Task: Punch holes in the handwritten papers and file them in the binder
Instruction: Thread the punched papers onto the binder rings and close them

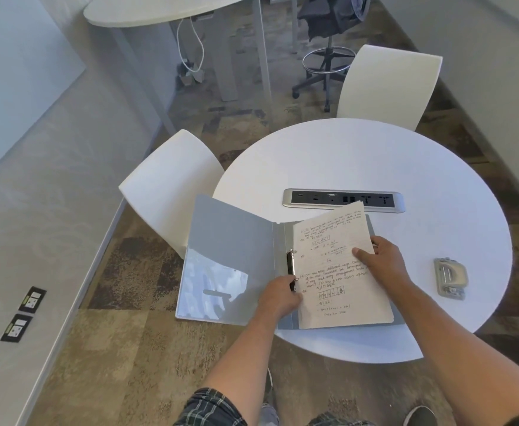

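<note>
The binder (252,262) lies open at the near left edge of the round white worktop (375,167), its grey front cover overhanging the edge to the left and its back cover flat on the surface. A clear pocket (213,284) lines the lower part of the inside front cover; its contents cannot be made out. The black ring mechanism (291,265) runs along the spine, with one metal ring visible at its upper end. The handwritten papers (338,269) rest on the back cover as a thin white stack, slightly rotated so that the top corner extends past the binder toward the power strip (344,200) recessed in the worktop. The top sheet carries handwritten lines, a fraction and a row of boxed digits. The left edge of the stack sits against the ring mechanism; punched holes cannot be confirmed. The left hand (279,298) is curled at the lower end of the ring mechanism, fingers closed around it and the adjacent paper edge. The right hand (381,261) lies palm down on the right edge of the stack, fingers loosely spread, thumb pressing the sheet. The hole punch (450,278) sits apart on the worktop, right of the binder.
</note>
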### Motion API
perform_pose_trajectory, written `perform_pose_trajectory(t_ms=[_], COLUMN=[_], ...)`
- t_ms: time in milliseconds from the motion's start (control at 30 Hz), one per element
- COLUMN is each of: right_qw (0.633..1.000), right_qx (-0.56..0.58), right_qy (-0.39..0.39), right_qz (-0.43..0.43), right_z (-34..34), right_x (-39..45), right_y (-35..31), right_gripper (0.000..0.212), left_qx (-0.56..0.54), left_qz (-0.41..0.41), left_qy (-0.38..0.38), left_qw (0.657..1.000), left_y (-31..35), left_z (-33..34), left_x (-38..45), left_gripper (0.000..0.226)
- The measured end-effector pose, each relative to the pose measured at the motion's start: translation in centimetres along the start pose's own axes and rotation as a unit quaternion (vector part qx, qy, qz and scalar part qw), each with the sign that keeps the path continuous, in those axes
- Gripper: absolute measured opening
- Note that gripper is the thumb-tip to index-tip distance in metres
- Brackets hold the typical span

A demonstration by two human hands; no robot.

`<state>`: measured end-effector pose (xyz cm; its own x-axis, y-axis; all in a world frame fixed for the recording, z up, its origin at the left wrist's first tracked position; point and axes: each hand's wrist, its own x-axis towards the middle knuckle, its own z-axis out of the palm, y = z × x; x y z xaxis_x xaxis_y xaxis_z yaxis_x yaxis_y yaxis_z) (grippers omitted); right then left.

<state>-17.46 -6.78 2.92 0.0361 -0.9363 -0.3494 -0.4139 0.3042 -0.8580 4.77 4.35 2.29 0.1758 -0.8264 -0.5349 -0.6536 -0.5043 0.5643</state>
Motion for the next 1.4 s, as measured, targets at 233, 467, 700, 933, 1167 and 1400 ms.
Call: perform_pose_trajectory(t_ms=[233, 467, 700, 933, 1167, 1400], right_qw=[0.995, 0.918, 0.807, 0.779, 0.758, 0.742], right_qx=[-0.092, -0.380, -0.493, -0.544, -0.593, -0.602], right_qy=[0.033, 0.029, -0.242, -0.262, -0.232, -0.270], right_qz=[0.030, -0.111, -0.217, -0.171, -0.139, -0.120], right_z=[-0.6, 3.0, 9.0, 9.8, 10.7, 11.6], right_x=[0.0, -1.5, -3.6, -3.8, -3.1, -2.0], right_y=[1.3, 2.6, 2.6, 3.2, 0.7, -1.4], right_gripper=[0.046, 0.070, 0.080, 0.089, 0.067, 0.078], left_qx=[0.028, 0.086, 0.118, 0.055, -0.013, -0.056], left_qz=[0.018, 0.020, 0.022, 0.019, -0.065, -0.154], left_qy=[-0.003, -0.011, -0.011, 0.032, 0.107, 0.117], left_qw=[0.999, 0.996, 0.993, 0.998, 0.992, 0.979], left_y=[-0.5, -1.2, -1.7, -1.6, -1.4, -1.0], left_z=[0.2, 0.6, 0.9, 0.9, 1.1, 0.9], left_x=[0.3, 0.8, 1.3, 2.1, 5.0, 7.2], left_gripper=[0.029, 0.054, 0.068, 0.040, 0.016, 0.026])
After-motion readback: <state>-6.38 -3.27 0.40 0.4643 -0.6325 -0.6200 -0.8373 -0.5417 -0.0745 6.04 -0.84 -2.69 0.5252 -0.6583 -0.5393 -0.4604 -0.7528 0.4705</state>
